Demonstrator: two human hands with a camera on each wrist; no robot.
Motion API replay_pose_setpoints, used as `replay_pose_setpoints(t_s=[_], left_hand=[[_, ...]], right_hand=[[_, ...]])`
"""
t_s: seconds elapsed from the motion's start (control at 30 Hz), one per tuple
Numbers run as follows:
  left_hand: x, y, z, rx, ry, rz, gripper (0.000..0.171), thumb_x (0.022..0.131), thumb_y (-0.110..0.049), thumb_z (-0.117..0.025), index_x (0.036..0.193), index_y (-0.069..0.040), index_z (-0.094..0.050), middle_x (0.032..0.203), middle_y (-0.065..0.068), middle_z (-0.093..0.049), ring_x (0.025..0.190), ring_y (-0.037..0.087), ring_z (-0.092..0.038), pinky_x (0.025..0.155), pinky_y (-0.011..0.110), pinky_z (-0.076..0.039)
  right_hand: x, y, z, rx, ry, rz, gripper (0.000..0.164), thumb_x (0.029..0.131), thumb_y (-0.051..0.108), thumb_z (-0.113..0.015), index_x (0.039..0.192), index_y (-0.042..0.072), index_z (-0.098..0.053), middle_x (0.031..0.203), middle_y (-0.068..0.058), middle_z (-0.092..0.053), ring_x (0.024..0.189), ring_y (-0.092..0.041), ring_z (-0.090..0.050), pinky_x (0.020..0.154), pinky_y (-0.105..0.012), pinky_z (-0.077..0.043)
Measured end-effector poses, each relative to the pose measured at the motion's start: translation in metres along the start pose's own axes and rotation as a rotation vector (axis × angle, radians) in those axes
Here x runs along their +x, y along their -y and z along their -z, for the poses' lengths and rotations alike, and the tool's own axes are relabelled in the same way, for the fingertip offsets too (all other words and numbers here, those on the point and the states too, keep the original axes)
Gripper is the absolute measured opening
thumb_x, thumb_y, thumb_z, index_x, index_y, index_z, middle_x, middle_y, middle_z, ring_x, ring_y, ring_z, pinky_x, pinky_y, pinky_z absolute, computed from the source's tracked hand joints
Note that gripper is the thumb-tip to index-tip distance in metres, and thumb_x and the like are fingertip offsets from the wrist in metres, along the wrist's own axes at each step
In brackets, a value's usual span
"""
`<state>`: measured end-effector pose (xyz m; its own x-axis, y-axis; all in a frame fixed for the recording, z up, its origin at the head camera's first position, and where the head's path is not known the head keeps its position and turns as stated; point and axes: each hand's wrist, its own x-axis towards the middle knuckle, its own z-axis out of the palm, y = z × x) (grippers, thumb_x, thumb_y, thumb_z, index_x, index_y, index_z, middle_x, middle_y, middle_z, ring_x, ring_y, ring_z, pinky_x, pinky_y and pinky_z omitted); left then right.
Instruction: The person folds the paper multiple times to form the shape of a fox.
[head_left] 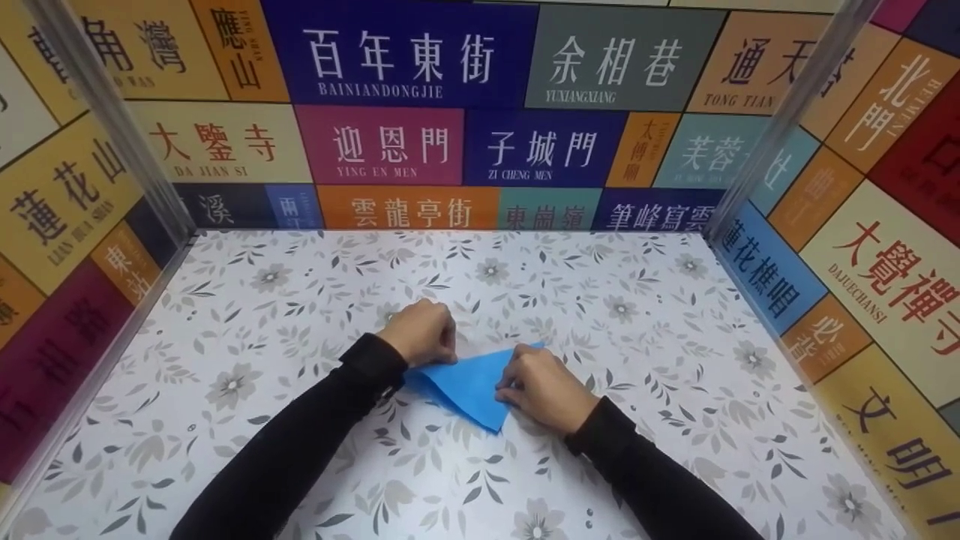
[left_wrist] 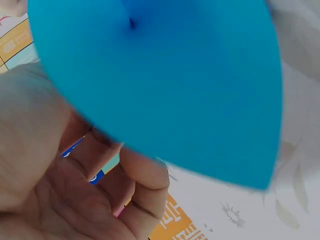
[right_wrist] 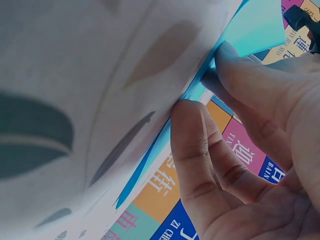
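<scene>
A blue sheet of paper (head_left: 465, 386), bent or folded over, is on the patterned tabletop between the two hands. At its upper left, my left hand (head_left: 421, 330) pinches the edge with curled fingers. On its right side, my right hand (head_left: 546, 388) holds the paper between thumb and fingers. In the left wrist view the curved paper (left_wrist: 175, 100) covers much of the frame and hides the fingertips. The right wrist view has the thumb and fingers along the thin blue edge of the paper (right_wrist: 255, 30), close to the table surface.
White table covering (head_left: 300, 450) with grey flowers and leaves lies under everything. Upright panels with coloured Chinese place-name signs (head_left: 397, 60) stand at the back and both sides. Clear corner strips (head_left: 787, 120) join the panels.
</scene>
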<state>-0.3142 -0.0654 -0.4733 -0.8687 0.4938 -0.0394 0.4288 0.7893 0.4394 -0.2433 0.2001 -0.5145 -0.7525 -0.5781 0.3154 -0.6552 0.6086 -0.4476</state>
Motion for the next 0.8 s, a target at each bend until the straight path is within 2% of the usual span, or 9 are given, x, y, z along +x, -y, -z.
replay_pose_setpoints(t_s=[0.13,0.2,0.23,0.43,0.8], left_hand=[[-0.001,0.002,-0.001,0.007,-0.003,-0.002,0.016,0.089,-0.019,-0.102,0.085,-0.014,-0.087,0.079,-0.001,-0.081,0.075,0.019,-0.071,0.076,0.039,-0.061],[-0.001,0.003,-0.001,0.011,-0.007,-0.004,0.016,0.089,-0.019,-0.102,0.085,-0.014,-0.087,0.079,-0.001,-0.082,0.074,0.019,-0.072,0.075,0.039,-0.062],[-0.001,0.003,-0.002,0.009,-0.008,-0.003,0.016,0.09,-0.019,-0.102,0.085,-0.014,-0.087,0.08,0.0,-0.082,0.074,0.019,-0.072,0.075,0.039,-0.062],[-0.002,0.004,-0.004,0.0,-0.005,0.006,0.016,0.091,-0.019,-0.101,0.088,-0.013,-0.087,0.081,0.001,-0.082,0.074,0.019,-0.071,0.077,0.039,-0.062],[-0.011,0.006,0.003,0.005,-0.007,0.035,0.017,0.085,-0.017,-0.104,0.084,-0.014,-0.087,0.079,0.0,-0.081,0.076,0.021,-0.071,0.082,0.042,-0.062]], right_hand=[[0.0,-0.001,-0.001,-0.002,-0.031,0.047,0.008,0.088,0.007,-0.098,0.09,0.01,-0.091,0.091,-0.002,-0.074,0.083,-0.013,-0.068,0.071,-0.029,-0.063],[0.0,-0.001,-0.001,-0.009,-0.023,0.035,0.007,0.088,0.007,-0.098,0.09,0.009,-0.091,0.092,-0.003,-0.075,0.084,-0.015,-0.069,0.072,-0.03,-0.063],[0.001,0.006,0.003,-0.016,-0.006,0.003,0.009,0.087,0.005,-0.099,0.09,0.008,-0.091,0.092,-0.005,-0.076,0.085,-0.018,-0.071,0.074,-0.032,-0.065],[0.002,0.011,0.005,-0.033,0.051,-0.084,0.007,0.091,0.007,-0.098,0.095,0.007,-0.091,0.097,-0.006,-0.077,0.089,-0.02,-0.075,0.079,-0.031,-0.067],[0.002,0.012,0.005,-0.022,0.039,-0.072,0.007,0.091,0.007,-0.098,0.095,0.006,-0.091,0.096,-0.007,-0.077,0.088,-0.021,-0.074,0.079,-0.032,-0.068]])
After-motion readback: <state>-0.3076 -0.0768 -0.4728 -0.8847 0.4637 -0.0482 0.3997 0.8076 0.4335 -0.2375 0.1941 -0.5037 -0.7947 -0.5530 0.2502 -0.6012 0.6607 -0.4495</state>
